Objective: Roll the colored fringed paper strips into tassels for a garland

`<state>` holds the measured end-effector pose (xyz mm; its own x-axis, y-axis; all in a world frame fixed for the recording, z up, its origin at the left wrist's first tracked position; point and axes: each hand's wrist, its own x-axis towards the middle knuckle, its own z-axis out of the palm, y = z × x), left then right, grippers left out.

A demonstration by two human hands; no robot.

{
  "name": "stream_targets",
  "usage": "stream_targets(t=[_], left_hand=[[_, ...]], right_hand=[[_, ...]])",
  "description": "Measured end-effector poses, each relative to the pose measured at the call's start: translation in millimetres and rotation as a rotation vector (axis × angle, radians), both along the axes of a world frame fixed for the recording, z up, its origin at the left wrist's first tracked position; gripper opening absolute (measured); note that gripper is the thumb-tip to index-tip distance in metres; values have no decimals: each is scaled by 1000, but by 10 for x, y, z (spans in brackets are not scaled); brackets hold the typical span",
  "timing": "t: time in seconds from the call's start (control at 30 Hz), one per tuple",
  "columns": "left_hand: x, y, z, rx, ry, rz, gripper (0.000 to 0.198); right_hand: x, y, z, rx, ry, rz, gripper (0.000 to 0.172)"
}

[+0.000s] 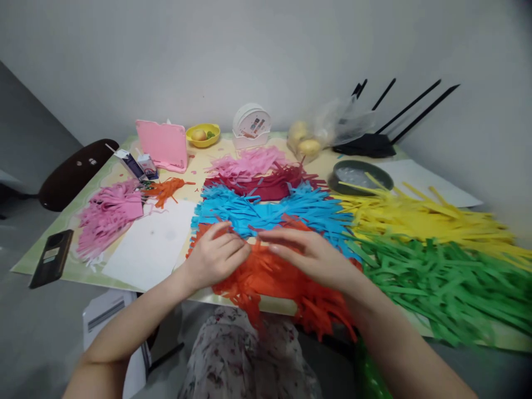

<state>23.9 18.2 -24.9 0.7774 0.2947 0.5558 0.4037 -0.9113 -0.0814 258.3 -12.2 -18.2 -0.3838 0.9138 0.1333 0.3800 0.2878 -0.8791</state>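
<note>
Orange fringed paper (274, 277) lies at the table's front edge, its strips hanging over. My left hand (218, 252) is over its left part, fingers curled round, with what they hold too small to make out. My right hand (307, 255) reaches in from the right, fingers stretched out and apart from the thumb, near the top of the orange strips. Just behind both hands is blue fringed paper (268, 213), followed by dark red (270, 188) and pink fringed paper (249, 163).
Yellow (432, 219) and green strips (444, 277) spread at the right. A dark bowl (361, 177) and black router (366, 145) stand behind. At left are pink strips (110, 216), white paper (152, 244), drink cartons (131, 163) and a phone (52, 257).
</note>
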Motion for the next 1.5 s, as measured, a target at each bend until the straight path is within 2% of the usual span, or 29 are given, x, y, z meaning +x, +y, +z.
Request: stream_targets(t=[0.1, 0.17, 0.23, 0.3, 0.43, 0.53, 0.63, 0.7, 0.83, 0.93, 1.0, 1.1, 1.2, 1.27, 1.37, 1.5], left_hand=[[-12, 10, -6, 140, -98, -97, 18], [-16, 18, -31, 135, -136, -102, 19], [-1, 22, -84, 47, -201, -79, 22], [46, 16, -150, -125, -322, -26, 22], [227, -44, -208, -518, -646, 107, 17], [355, -93, -136, -809, -829, 168, 17], [431, -82, -17, -1036, -872, 128, 20], [474, -24, 40, -1070, -874, 107, 23], [588, 204, 60, -977, -931, 149, 21], [605, 412, 71, -919, -986, 193, 20], [534, 535, 98, -870, -1028, 247, 21], [340, 665, 135, -788, -1079, 357, 24], [178, 700, 129, -796, -1076, 433, 28], [135, 669, 101, -815, -1016, 471, 29], [153, 584, 40, -818, -899, 469, 30], [213, 513, -67, -872, -820, 448, 27]], right_hand=[[-129, 47, -72, -290, 201, 105, 29], [-221, 26, -116, -385, 350, 102, 31], [-294, -24, -135, -403, 462, 33, 29], [-345, -74, -130, -383, 526, -35, 25], [-400, -84, -104, -262, 567, -113, 19], [-398, 2, -88, -96, 524, -189, 15], [-373, 105, -39, 89, 439, -271, 11], [-365, 154, 10, 193, 400, -287, 8], [-305, 312, 73, 367, 274, -316, 7], [41, 667, 91, 416, -78, -364, 14], [482, 1006, 102, 271, -385, -553, 18], [1256, 1490, 73, 115, -534, -767, 25], [1823, 1801, -68, -54, -649, -842, 27], [2011, 1926, -205, -165, -708, -847, 32], [2106, 2055, -385, -271, -760, -831, 35], [2147, 2114, -470, -269, -745, -821, 34]])
